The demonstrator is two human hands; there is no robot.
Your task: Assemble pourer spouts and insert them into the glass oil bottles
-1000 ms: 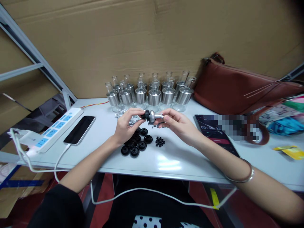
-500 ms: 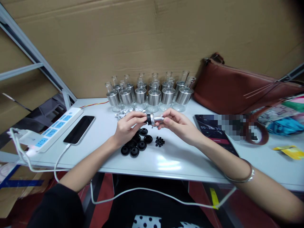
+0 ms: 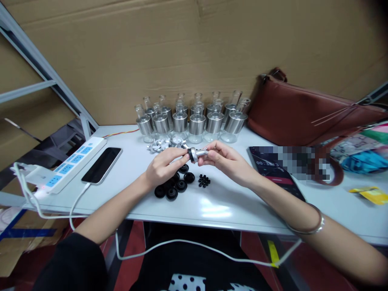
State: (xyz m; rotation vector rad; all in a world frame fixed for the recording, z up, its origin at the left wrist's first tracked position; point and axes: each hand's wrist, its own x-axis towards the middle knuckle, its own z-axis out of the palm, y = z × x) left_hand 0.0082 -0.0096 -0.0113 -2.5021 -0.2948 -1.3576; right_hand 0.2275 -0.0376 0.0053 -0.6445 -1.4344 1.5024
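Note:
My left hand [image 3: 163,167] and my right hand [image 3: 226,161] meet above the white table [image 3: 218,208], both pinched on one small silver metal part with a black rubber ring [image 3: 195,154] on it. The left fingers grip the ringed end, the right fingers the silver stem. Just below lies a heap of black rubber caps [image 3: 176,184] and a cluster of tiny black rings [image 3: 204,180]. Small silver metal pieces [image 3: 163,143] lie behind my left hand.
Several silver-collared glass bottles [image 3: 194,119] stand in rows at the back. A phone [image 3: 101,165] on a white cable and a power strip [image 3: 65,167] lie left. A dark tablet [image 3: 273,169], a brown leather bag [image 3: 303,113] and coloured packets sit right.
Both hands sank slightly toward the table. The black ring went further onto the silver part, and my left fingers shifted along it.

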